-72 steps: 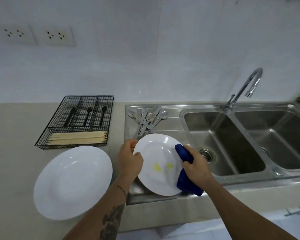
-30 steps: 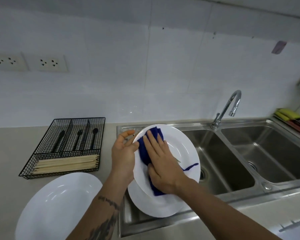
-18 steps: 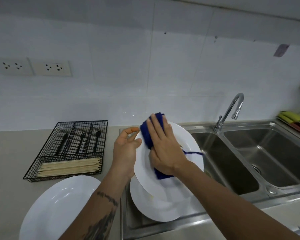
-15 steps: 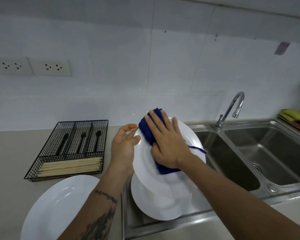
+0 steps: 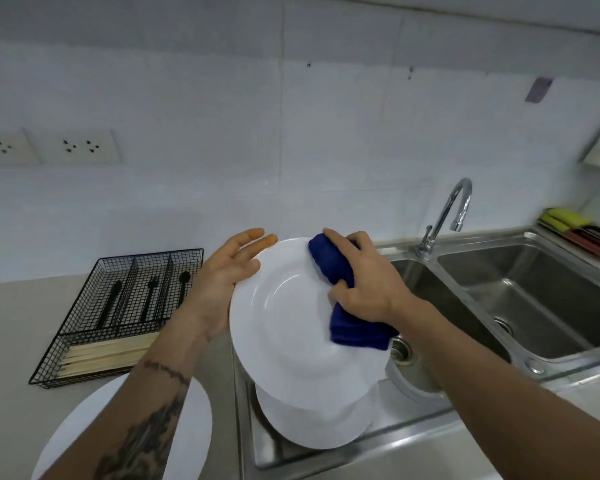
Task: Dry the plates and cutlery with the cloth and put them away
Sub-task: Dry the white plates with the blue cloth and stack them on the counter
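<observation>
The round white plate (image 5: 284, 327) held up hides most of a second white plate (image 5: 321, 429) below it on the steel draining board. The left forearm covers the middle of a third white plate (image 5: 84, 431), which the bottom edge cuts. The right hand (image 5: 364, 285) hides part of the dark blue cloth (image 5: 355, 329). The black cutlery (image 5: 149, 297) in the wire tray is too small to identify.

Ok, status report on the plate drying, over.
Left hand steadies raised plate. Right hand grips blue cloth on its face. Another plate below. Nothing blocking.
</observation>
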### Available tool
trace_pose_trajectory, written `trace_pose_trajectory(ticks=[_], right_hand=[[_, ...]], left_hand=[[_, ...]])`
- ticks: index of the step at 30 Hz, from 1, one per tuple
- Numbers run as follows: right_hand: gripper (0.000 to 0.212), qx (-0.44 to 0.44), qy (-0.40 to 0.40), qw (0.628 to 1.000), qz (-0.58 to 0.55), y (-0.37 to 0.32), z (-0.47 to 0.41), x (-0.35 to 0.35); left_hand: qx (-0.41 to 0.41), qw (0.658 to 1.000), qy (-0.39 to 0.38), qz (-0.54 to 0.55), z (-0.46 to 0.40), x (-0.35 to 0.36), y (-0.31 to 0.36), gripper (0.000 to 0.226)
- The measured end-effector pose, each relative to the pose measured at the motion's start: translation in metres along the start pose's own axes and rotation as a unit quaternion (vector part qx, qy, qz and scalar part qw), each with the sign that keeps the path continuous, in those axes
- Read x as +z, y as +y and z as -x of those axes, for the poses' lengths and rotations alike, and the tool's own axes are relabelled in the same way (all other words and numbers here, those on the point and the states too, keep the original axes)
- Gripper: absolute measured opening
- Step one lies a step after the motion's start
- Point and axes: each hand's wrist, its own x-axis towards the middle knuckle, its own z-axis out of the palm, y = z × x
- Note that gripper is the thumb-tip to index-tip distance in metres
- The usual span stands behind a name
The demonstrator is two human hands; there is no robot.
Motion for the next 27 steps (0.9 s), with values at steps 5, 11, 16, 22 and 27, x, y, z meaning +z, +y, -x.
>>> trace_pose_trajectory(ticks=[5,11,16,22,27], right_hand=[[0.083,-0.021,0.004,0.998,0.06,-0.003,0.006,0.0],[0.082,0.057,0.041,0.958,0.277,-0.004,0.022,0.019],[0.081,0.054,-0.098,0.987,0.117,-0.035,0.066,0.036],[0.073,0.024,-0.082,0.98,-0.179,-0.079,0.051,0.06],[0.079,-0.032,0.005,0.992,-0.124,-0.063,0.0,0.051]], left_hand=[[-0.027,0.999,0.012,-0.046,-0.003,0.01,-0.017,0.049],[0.018,0.994,0.104,0.009,-0.005,0.022,-0.019,0.051],[0.045,0.98,0.179,0.075,-0.008,0.024,-0.02,0.044],[0.02,0.973,0.162,0.164,-0.006,0.047,-0.033,0.033],[0.028,0.969,0.15,0.195,0.001,0.053,-0.028,0.034]])
